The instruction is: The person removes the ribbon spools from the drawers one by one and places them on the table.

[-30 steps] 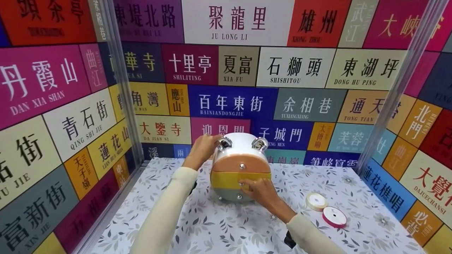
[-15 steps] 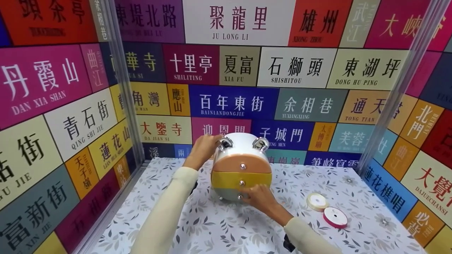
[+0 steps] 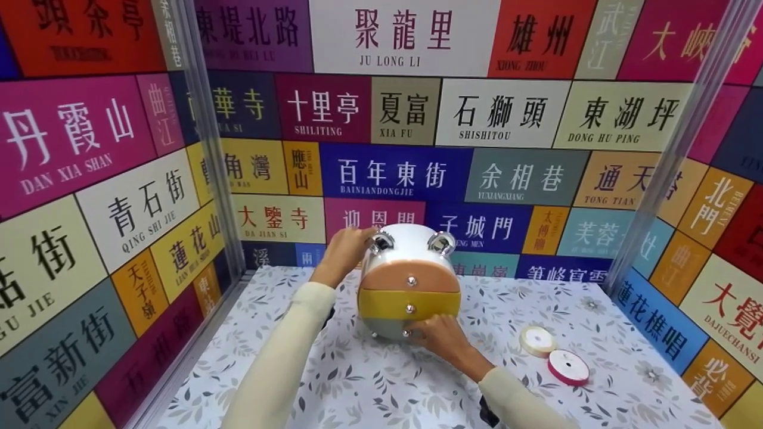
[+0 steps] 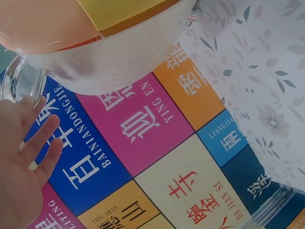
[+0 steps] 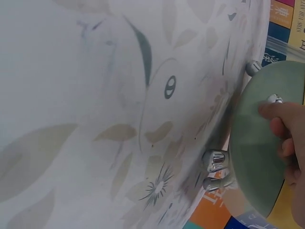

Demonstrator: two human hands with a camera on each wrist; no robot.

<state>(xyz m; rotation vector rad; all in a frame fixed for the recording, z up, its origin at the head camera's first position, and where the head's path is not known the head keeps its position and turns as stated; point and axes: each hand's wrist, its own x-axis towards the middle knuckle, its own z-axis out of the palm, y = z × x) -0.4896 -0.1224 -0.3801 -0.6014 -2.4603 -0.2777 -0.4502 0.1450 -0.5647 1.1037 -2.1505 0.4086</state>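
Note:
A rounded drawer box [image 3: 411, 241] with silver ring ears stands on the table, its white shell above orange, yellow and green drawer fronts. At its left ear [image 4: 24, 78] is my left hand [image 3: 346, 253], fingertips against the ring; its other fingers curve loosely below in the left wrist view. My right hand [image 3: 444, 333] is at the lowest drawer [image 5: 257, 138], a fingertip right at the silver knob [image 5: 275, 98] and the other fingers curled; the thumb is hidden. The yellow drawer [image 4: 121, 12] stands slightly proud of the orange one in the left wrist view.
Two ribbon spools, one cream [image 3: 537, 341] and one red-edged [image 3: 568, 366], lie on the flower-patterned table [image 3: 632, 333] to the right. Walls [image 3: 393, 173] of coloured name panels stand behind and at both sides. Silver feet [image 5: 217, 161] support the box.
My right hand has moved down from the yellow drawer's knob to the green drawer's knob. My left hand has stayed at the ear, and the box stands where it was.

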